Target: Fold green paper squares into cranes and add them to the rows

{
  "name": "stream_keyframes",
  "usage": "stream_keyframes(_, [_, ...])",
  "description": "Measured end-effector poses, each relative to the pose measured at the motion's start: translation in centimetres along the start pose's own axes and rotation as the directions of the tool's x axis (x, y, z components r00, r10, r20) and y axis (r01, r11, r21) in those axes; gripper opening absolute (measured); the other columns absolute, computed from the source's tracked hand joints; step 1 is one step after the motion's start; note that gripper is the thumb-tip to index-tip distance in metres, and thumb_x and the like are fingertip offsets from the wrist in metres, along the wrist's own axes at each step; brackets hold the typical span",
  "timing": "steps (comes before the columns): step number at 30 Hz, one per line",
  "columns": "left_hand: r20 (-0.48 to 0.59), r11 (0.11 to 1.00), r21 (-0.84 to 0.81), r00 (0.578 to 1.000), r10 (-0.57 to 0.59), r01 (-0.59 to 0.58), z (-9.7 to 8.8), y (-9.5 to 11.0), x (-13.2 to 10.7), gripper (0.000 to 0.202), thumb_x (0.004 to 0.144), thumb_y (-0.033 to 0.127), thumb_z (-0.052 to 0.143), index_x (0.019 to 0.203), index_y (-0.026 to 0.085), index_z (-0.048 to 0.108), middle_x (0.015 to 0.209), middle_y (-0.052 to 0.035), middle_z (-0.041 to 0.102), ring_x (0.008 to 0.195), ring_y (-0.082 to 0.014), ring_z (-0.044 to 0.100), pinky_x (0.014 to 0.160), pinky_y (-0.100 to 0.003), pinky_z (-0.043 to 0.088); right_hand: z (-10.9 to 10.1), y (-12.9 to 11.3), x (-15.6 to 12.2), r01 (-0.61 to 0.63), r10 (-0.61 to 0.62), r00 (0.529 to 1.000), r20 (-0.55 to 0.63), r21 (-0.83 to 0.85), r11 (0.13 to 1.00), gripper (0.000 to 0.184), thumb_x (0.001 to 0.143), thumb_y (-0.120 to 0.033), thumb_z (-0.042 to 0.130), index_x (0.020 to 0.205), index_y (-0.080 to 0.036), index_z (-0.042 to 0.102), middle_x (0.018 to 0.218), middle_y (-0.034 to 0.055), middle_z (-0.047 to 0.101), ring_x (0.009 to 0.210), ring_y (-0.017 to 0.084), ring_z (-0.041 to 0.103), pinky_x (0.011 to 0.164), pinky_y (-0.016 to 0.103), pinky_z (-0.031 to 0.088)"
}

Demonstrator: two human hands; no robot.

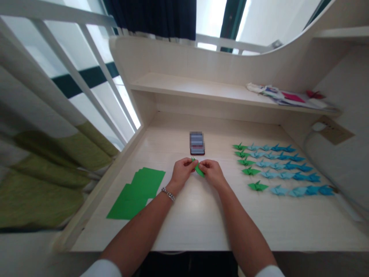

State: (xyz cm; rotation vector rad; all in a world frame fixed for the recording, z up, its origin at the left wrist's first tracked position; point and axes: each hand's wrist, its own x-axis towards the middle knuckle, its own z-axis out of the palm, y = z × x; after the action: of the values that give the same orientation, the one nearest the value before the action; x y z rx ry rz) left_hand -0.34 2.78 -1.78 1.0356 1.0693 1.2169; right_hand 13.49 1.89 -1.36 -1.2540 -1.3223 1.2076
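Both my hands meet over the middle of the pale wooden desk. My left hand and my right hand each pinch one end of a small folded green paper piece, held just above the desk top. A metal bracelet circles my left wrist. Just beyond my fingers a phone lies flat on the desk.
A stack of green paper sheets lies at the left. Rows of finished paper cranes, green and blue, fill the right side. A shelf above the desk carries loose papers. Window bars stand on the left.
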Motion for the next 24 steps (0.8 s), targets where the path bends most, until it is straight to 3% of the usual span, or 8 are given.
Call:
stream_keyframes(4, [-0.047, 0.997, -0.08, 0.999, -0.012, 0.008, 0.2, 0.4, -0.3, 0.034, 0.057, 0.041, 0.077, 0.065, 0.013, 0.06, 0.062, 0.0011, 0.057, 0.057, -0.0098, 0.053, 0.056, -0.023, 0.047, 0.6, 0.0, -0.2, -0.002, 0.005, 0.999, -0.035, 0.081, 0.997, 0.025, 0.067, -0.041, 0.066, 0.068, -0.016, 0.063, 0.058, -0.0001, 0.06, 0.051, 0.011, 0.051, 0.048, 0.022, 0.04])
stream_keyframes(9, [-0.086, 0.991, -0.134, 0.996, -0.029, 0.018, 0.2, 0.7, -0.3, 0.033, 0.06, 0.043, 0.073, 0.066, 0.015, 0.058, 0.066, 0.0003, 0.059, 0.062, -0.0112, 0.057, 0.058, -0.025, 0.048, 0.7, -0.1, -0.3, -0.078, 0.082, 0.997, -0.007, 0.243, 0.967, 0.033, 0.056, -0.035, 0.075, 0.08, -0.016, 0.062, 0.063, -0.0001, 0.062, 0.055, 0.014, 0.058, 0.053, 0.026, 0.048])
stream_keyframes(13, [-0.039, 0.987, -0.15, 0.997, -0.072, 0.065, 0.0, 0.9, -0.3, 0.028, 0.061, 0.039, 0.073, 0.068, 0.014, 0.06, 0.066, -0.0009, 0.061, 0.063, -0.0132, 0.06, 0.061, -0.027, 0.049, -0.6, -0.3, 0.2, -0.013, 0.049, 0.986, -0.157, 0.223, 0.975, 0.035, 0.057, -0.033, 0.074, 0.085, -0.016, 0.063, 0.062, -0.0012, 0.061, 0.053, 0.012, 0.055, 0.053, 0.026, 0.046])
stream_keyframes(16, [0.05, 0.998, -0.041, 0.997, -0.054, 0.056, -0.2, 1.1, -0.3, 0.023, 0.06, 0.032, 0.074, 0.066, 0.014, 0.062, 0.063, -0.001, 0.061, 0.061, -0.0136, 0.059, 0.061, -0.028, 0.05, -1.6, -0.5, 0.3, 0.055, -0.005, 0.969, -0.246, 0.198, 0.979, 0.037, 0.058, -0.031, 0.073, 0.09, -0.016, 0.062, 0.06, -0.0027, 0.06, 0.054, 0.012, 0.055, 0.055, 0.025, 0.044])
stream_keyframes(21, [0.145, 0.987, 0.136, 0.987, 0.064, -0.084, -0.1, 1.4, -0.4, 0.024, 0.062, 0.032, 0.075, 0.076, 0.013, 0.068, 0.074, -0.006, 0.068, 0.066, -0.0152, 0.06, 0.063, -0.027, 0.048, -1.9, -0.9, 0.1, 0.037, -0.026, 0.991, -0.128, 0.089, 0.995, 0.032, 0.055, -0.026, 0.075, 0.084, -0.017, 0.064, 0.058, -0.0028, 0.061, 0.051, 0.012, 0.053, 0.052, 0.024, 0.041])
stream_keyframes(24, [0.136, 0.983, 0.167, 0.989, 0.056, -0.079, 0.0, 1.5, -0.5, 0.023, 0.061, 0.032, 0.075, 0.071, 0.012, 0.068, 0.07, -0.0061, 0.069, 0.061, -0.0141, 0.059, 0.059, -0.026, 0.046, -1.5, -0.9, 0.0, 0.024, -0.01, 0.993, -0.117, 0.118, 0.993, 0.028, 0.057, -0.027, 0.074, 0.082, -0.017, 0.064, 0.058, -0.0026, 0.062, 0.052, 0.012, 0.054, 0.054, 0.026, 0.042])
